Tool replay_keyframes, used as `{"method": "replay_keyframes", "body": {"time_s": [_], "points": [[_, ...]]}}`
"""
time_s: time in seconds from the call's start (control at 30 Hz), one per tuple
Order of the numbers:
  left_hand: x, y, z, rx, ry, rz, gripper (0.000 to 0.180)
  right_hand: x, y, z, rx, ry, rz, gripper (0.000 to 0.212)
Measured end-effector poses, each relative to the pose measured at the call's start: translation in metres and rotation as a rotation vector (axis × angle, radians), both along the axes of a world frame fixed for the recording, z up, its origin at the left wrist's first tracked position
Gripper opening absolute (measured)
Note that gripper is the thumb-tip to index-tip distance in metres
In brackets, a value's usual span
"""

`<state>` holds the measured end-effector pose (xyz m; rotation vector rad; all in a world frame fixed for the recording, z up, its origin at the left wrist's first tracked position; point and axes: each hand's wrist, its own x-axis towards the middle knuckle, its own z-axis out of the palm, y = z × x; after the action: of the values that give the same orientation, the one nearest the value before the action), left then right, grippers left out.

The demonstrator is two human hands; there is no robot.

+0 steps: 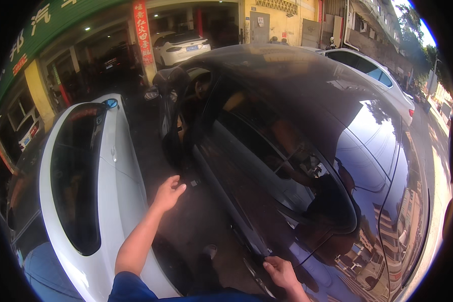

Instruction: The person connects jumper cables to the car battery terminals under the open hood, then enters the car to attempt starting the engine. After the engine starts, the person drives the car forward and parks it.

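Note:
A dark, glossy car (307, 95) fills the middle and right. My right hand (282, 272) is at its side, by the back edge of the rear door (241, 201). Its fingers are curled at the level of the door handle, which they mostly hide. My left hand (168, 194) is held out over the gap between this car and a white car (123, 176). It holds nothing, with thumb and fingers apart. Farther ahead, the dark car's front door (170, 116) stands open.
The white car stands close on my left, with a narrow strip of dark ground (191, 221) between. Ahead is a garage with a red-bannered pillar (143, 43) and a parked white car (181, 48). Another white car (365, 70) stands beyond the dark roof.

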<state>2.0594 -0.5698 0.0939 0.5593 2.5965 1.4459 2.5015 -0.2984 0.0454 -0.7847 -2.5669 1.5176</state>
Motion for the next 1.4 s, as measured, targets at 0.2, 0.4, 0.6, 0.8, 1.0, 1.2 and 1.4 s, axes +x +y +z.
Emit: {"method": "replay_keyframes", "body": {"time_s": [0.2, 0.4, 0.6, 0.8, 1.0, 1.2, 1.4], "points": [[-0.293, 0.114, 0.068, 0.060, 0.135, 0.094, 0.099, -0.090, 0.017, -0.022, -0.123, 0.156, -0.580, 0.023], [-0.411, 0.205, 0.091, 0.018, 0.282, 0.138, 0.106, -0.101, 0.071, -0.038, -0.021, 0.128, -0.852, 0.024], [-0.410, 0.255, 0.086, 0.100, 0.389, 0.129, 0.111, -0.085, 0.104, -0.024, -0.278, 0.101, -1.017, 0.026], [-0.430, 0.328, 0.105, 0.147, 0.280, -0.020, 0.114, -0.092, 0.098, -0.010, -0.347, 0.129, -1.061, 0.027], [-0.453, 0.384, 0.120, 0.041, 0.213, -0.087, 0.107, -0.102, 0.098, 0.004, -0.256, 0.105, -1.031, 0.029], [-0.434, 0.327, 0.103, 0.112, 0.135, -0.074, 0.096, -0.112, 0.095, 0.006, -0.174, 0.105, -0.964, 0.034], [-0.190, 0.170, -0.135, -0.102, -0.112, -0.043, 0.071, -0.119, 0.099, -0.012, 0.013, 0.178, -0.810, 0.041]]}}
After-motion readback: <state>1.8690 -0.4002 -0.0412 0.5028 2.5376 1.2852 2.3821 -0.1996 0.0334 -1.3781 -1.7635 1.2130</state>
